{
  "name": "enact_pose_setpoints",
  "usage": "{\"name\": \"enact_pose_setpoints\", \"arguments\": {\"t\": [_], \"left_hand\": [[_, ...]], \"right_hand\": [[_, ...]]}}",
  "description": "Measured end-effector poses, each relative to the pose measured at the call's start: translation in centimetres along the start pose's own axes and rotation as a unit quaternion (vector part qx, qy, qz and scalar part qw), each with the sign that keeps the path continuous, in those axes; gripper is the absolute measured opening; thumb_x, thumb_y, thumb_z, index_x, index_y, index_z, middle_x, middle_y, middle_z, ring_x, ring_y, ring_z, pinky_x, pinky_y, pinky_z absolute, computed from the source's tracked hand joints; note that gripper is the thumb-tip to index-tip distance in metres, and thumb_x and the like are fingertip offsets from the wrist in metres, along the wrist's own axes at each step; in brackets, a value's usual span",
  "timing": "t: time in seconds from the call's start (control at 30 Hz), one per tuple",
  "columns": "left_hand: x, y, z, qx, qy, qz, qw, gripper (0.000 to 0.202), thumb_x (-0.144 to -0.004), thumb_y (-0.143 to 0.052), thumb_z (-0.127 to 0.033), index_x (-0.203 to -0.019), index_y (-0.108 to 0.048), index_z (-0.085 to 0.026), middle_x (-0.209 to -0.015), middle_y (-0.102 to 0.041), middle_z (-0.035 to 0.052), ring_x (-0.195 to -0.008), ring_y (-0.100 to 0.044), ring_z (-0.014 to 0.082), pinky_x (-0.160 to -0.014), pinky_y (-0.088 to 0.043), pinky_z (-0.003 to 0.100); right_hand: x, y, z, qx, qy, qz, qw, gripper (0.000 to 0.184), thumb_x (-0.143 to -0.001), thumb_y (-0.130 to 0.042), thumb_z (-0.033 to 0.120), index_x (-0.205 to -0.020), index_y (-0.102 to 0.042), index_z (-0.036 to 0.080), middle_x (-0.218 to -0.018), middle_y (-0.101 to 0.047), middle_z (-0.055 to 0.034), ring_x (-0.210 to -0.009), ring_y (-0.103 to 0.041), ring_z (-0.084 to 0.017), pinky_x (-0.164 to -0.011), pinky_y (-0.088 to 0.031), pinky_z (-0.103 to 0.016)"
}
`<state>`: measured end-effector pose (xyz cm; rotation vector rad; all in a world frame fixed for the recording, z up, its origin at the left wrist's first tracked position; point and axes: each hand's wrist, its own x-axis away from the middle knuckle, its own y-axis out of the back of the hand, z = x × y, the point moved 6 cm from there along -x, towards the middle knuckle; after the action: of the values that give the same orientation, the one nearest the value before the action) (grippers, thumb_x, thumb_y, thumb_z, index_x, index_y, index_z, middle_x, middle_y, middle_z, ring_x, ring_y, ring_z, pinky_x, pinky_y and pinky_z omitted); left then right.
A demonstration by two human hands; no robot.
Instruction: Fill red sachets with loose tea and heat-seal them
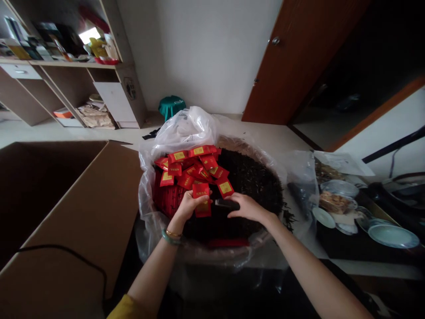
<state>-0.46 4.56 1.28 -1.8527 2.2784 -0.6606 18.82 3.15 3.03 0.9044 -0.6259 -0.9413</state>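
The left hand point(186, 207) is clamped on small, glossy red rectangular packets point(201, 190), right above the dark, shredded leaves point(254, 177) in a round, clear-plastic-lined container point(145, 217)! Over on the right hand point(248, 208), fingertips meet a flat red-and-gold packet point(226, 188), grip impossible to tell; a light edge pinch should avoid creases.

Lettering on the red packets point(186, 180) and green object point(171, 106) is illegible.
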Motion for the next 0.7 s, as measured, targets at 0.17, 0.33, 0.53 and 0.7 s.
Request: {"name": "enact_pose_setpoints", "arguments": {"t": [0.17, 0.33, 0.53, 0.7], "left_hand": [[0.1, -0.1, 0.1, -0.009, 0.021, 0.003, 1.0, 0.048, -0.046, -0.087, -0.036, -0.082, -0.07, -0.009, -0.08, -0.074, 0.01, -0.059, -0.069, 0.0207, -0.056, -0.052, 0.028], [0.2, -0.3, 0.4, -0.028, 0.034, 0.018, 0.999, 0.047, -0.046, -0.087, -0.035, -0.081, -0.071, -0.009, -0.07, -0.073, 0.0075, -0.058, -0.067, 0.0187, -0.056, -0.051, 0.026], [0.2, -0.3, 0.7, -0.047, 0.022, 0.037, 0.998, 0.04, -0.048, -0.086, -0.038, -0.07, -0.07, -0.01, -0.062, -0.071, 0.0048, -0.054, -0.065, 0.0165, -0.056, -0.05, 0.026], [0.2, -0.4, 0.6, -0.049, 0.017, 0.043, 0.998, 0.038, -0.048, -0.086, -0.038, -0.067, -0.069, -0.01, -0.061, -0.07, 0.0035, -0.053, -0.064, 0.0154, -0.055, -0.05, 0.026]], "right_hand": [[-1.3, 3.6, -0.7, -0.075, -0.057, -0.09, 0.991, 0.041, -0.091, -0.042, 0.049, -0.115, -0.064, 0.024, -0.097, -0.073, -0.0052, -0.092, -0.067, -0.025, -0.077, -0.05, -0.032], [-3.2, 4.6, 4.1, 0.017, -0.002, -0.127, 0.992, 0.042, -0.092, -0.042, 0.05, -0.108, -0.067, 0.022, -0.104, -0.07, -0.0085, -0.097, -0.064, -0.024, -0.08, -0.047, -0.031], [-4.6, 4.1, 7.2, 0.078, 0.009, -0.09, 0.993, 0.04, -0.081, -0.058, 0.056, -0.104, -0.069, 0.025, -0.097, -0.07, -0.0057, -0.087, -0.065, -0.022, -0.07, -0.045, -0.027], [-4.7, 3.9, 7.3, 0.055, 0.015, -0.103, 0.993, 0.032, -0.078, -0.064, 0.052, -0.096, -0.072, 0.028, -0.092, -0.072, -0.0027, -0.082, -0.066, -0.021, -0.069, -0.045, -0.027]]}}
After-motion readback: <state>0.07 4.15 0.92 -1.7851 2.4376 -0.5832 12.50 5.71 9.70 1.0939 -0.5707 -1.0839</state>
